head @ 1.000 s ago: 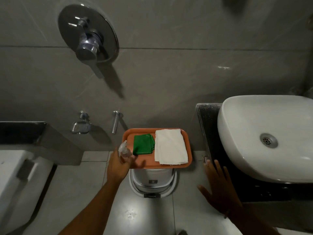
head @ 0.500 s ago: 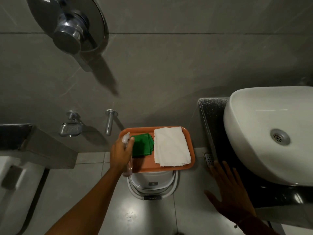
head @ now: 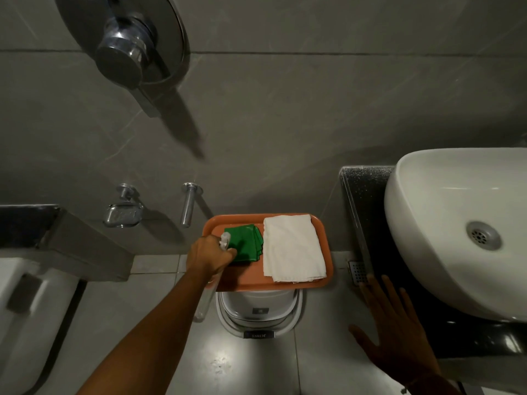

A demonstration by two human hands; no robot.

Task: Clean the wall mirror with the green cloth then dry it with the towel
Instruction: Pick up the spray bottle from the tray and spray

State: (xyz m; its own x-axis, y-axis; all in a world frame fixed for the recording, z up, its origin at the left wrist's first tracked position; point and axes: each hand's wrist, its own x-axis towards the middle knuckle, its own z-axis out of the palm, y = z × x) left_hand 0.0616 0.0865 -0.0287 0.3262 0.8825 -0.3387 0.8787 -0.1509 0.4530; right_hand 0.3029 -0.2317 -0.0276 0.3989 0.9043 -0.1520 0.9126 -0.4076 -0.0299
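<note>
Green cloth (head: 245, 246) — folded, soft — beside creased white towel (head: 293, 248).

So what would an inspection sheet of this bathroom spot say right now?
Surface: orange tray resting on a white bin.
Job's things: folded green cloth and white towel side by side on the tray; mirror not in view.
Clutter: nothing seen.
Hands: left hand gripping a clear spray bottle at the tray's left edge; right hand open, fingers spread, empty.
Cables: nothing seen.
Surroundings: grey tiled wall, white basin, chrome shower valve.
</note>
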